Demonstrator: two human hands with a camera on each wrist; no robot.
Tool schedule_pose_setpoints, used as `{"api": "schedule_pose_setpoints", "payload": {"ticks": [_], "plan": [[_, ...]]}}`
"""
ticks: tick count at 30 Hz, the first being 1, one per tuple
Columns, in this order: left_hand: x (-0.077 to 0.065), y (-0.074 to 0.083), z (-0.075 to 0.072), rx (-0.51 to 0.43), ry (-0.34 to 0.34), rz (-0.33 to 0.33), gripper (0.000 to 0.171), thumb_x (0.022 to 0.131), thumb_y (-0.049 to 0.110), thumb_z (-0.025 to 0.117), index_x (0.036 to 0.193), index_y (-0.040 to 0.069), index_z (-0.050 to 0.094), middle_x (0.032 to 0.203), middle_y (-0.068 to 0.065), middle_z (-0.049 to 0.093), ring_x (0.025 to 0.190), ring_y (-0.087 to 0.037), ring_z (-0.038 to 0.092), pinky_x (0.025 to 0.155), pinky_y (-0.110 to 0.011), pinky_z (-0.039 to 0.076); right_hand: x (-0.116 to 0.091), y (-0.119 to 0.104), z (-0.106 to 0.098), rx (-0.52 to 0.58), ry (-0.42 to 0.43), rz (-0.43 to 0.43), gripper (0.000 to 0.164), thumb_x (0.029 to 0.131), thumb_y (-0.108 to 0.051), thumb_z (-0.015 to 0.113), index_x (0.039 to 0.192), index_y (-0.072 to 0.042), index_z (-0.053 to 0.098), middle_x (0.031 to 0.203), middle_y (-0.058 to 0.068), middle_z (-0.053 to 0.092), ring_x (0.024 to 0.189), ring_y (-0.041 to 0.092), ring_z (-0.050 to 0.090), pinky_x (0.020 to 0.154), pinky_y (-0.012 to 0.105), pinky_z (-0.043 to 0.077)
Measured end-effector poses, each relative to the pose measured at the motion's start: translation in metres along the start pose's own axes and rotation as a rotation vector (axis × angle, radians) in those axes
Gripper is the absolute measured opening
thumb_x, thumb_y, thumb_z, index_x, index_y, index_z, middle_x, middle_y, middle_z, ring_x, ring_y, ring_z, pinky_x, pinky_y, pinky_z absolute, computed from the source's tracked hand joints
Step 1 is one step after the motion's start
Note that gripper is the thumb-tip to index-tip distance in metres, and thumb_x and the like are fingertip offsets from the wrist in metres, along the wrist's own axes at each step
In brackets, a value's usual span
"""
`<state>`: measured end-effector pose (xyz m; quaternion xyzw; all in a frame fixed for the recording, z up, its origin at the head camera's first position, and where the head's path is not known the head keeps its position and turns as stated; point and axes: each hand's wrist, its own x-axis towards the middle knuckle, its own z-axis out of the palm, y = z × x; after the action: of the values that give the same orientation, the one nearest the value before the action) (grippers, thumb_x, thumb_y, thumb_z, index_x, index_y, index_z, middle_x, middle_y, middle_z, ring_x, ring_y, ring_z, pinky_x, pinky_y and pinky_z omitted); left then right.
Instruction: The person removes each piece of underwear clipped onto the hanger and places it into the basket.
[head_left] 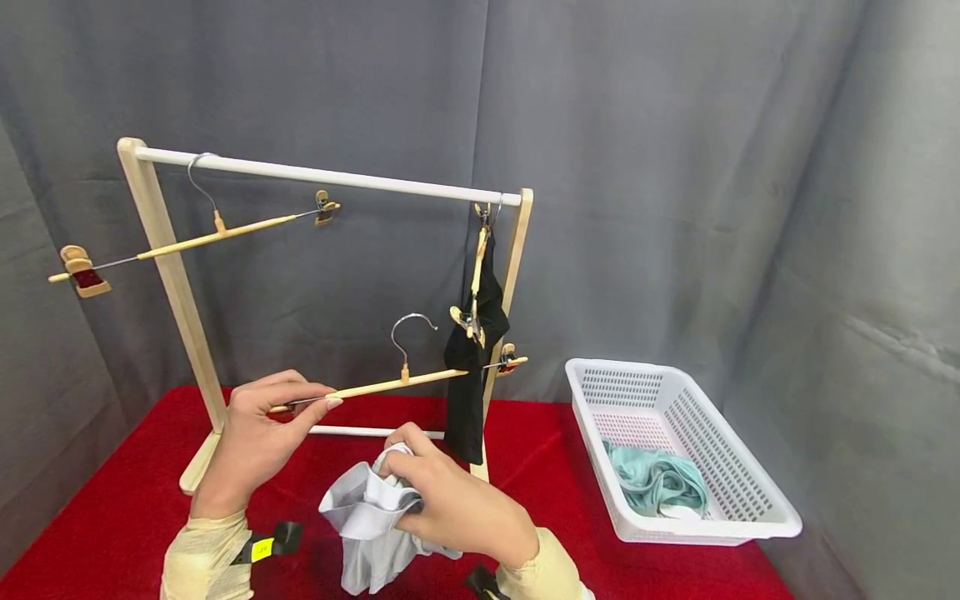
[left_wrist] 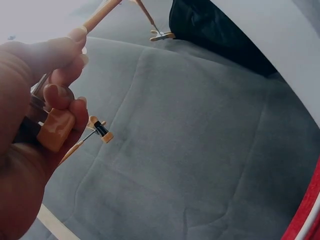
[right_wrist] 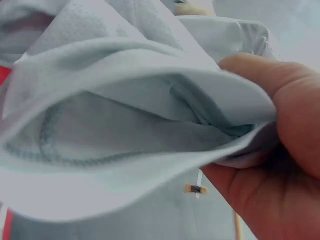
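Observation:
My left hand [head_left: 258, 437] pinches the left end of a wooden clip hanger [head_left: 435, 379] between thumb and fingers. Its metal hook points up, and a clip [head_left: 508, 360] shows at its right end. The near clip [left_wrist: 56, 129] sits within the curl of the left fingers in the left wrist view. Lower and to the right, my right hand [head_left: 461, 500] grips a bunched light grey garment [head_left: 367, 521] by its band. In the right wrist view the garment [right_wrist: 115, 185] gapes wide, showing a stitched seam inside.
Behind the hands stands a wooden rack with a white rail [head_left: 322, 175]. One bare clip hanger [head_left: 217, 237] hangs at its left, another holding a black garment [head_left: 467, 408] at its right. A white basket [head_left: 750, 531] with teal cloth [head_left: 660, 479] is on the red tablecloth [head_left: 532, 492].

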<state>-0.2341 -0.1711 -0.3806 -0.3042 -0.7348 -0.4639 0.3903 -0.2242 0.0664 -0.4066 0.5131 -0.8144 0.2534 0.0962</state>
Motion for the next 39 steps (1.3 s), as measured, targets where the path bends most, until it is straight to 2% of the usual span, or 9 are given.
{"api": "schedule_pose_setpoints", "payload": {"ticks": [10, 14, 19, 23, 27, 33, 39], "plan": [[0.0, 0.001, -0.001, 0.013, -0.012, -0.053, 0.016, 0.071, 0.003, 0.074, 0.084, 0.012, 0.072, 0.068, 0.003, 0.059, 0.059, -0.008, 0.046, 0.052, -0.022, 0.039, -0.017, -0.003, -0.039, 0.06, 0.176, 0.048, 0.038, 0.069, -0.002, 0.069, 0.095, -0.021, 0.051, 0.119, -0.008, 0.039, 0.107, 0.009, 0.041, 0.075, 0.019, 0.047], [0.0, 0.001, 0.0, 0.008, 0.002, -0.044, 0.017, 0.07, 0.002, 0.074, 0.084, 0.012, 0.072, 0.068, 0.003, 0.059, 0.059, -0.008, 0.045, 0.051, -0.022, 0.038, -0.031, -0.001, -0.059, 0.007, 0.26, 0.079, 0.04, 0.067, -0.001, 0.069, 0.095, -0.024, 0.054, 0.119, -0.008, 0.042, 0.105, 0.01, 0.044, 0.074, 0.024, 0.048], [0.0, 0.003, 0.001, 0.004, 0.008, -0.036, 0.018, 0.07, 0.0, 0.074, 0.084, 0.011, 0.072, 0.069, 0.002, 0.06, 0.059, -0.009, 0.045, 0.051, -0.022, 0.039, -0.048, 0.005, -0.084, -0.087, 0.398, 0.104, 0.041, 0.062, 0.004, 0.07, 0.09, -0.022, 0.055, 0.115, -0.001, 0.046, 0.103, 0.013, 0.046, 0.075, 0.029, 0.049], [0.0, 0.006, -0.001, 0.029, -0.01, -0.066, 0.016, 0.071, 0.003, 0.074, 0.084, 0.012, 0.072, 0.069, 0.003, 0.06, 0.059, -0.008, 0.045, 0.052, -0.021, 0.039, -0.054, 0.003, -0.094, -0.147, 0.532, 0.059, 0.039, 0.057, 0.012, 0.068, 0.082, -0.015, 0.056, 0.106, 0.005, 0.051, 0.095, 0.016, 0.049, 0.069, 0.029, 0.047], [-0.002, 0.008, -0.002, 0.05, -0.018, -0.046, 0.018, 0.069, 0.001, 0.075, 0.083, 0.012, 0.071, 0.065, 0.003, 0.058, 0.058, -0.007, 0.044, 0.051, -0.021, 0.037, -0.056, -0.009, -0.098, -0.164, 0.591, 0.02, 0.037, 0.056, 0.015, 0.067, 0.08, -0.011, 0.056, 0.101, 0.01, 0.052, 0.09, 0.018, 0.051, 0.067, 0.026, 0.046], [-0.005, -0.008, 0.002, 0.056, -0.015, -0.003, 0.021, 0.068, 0.003, 0.076, 0.084, 0.016, 0.072, 0.065, 0.008, 0.056, 0.058, -0.005, 0.042, 0.05, -0.02, 0.036, -0.062, -0.012, -0.106, -0.192, 0.686, -0.026, 0.037, 0.052, 0.016, 0.066, 0.077, -0.008, 0.056, 0.097, 0.014, 0.054, 0.086, 0.02, 0.052, 0.066, 0.022, 0.042], [-0.009, -0.024, 0.008, 0.063, 0.006, 0.033, 0.023, 0.069, 0.009, 0.077, 0.086, 0.022, 0.071, 0.067, 0.011, 0.055, 0.059, -0.005, 0.042, 0.051, -0.02, 0.036, -0.073, 0.002, -0.116, -0.228, 0.712, -0.016, 0.034, 0.052, 0.016, 0.065, 0.077, -0.007, 0.057, 0.097, 0.016, 0.056, 0.088, 0.023, 0.053, 0.069, 0.021, 0.041]]}}
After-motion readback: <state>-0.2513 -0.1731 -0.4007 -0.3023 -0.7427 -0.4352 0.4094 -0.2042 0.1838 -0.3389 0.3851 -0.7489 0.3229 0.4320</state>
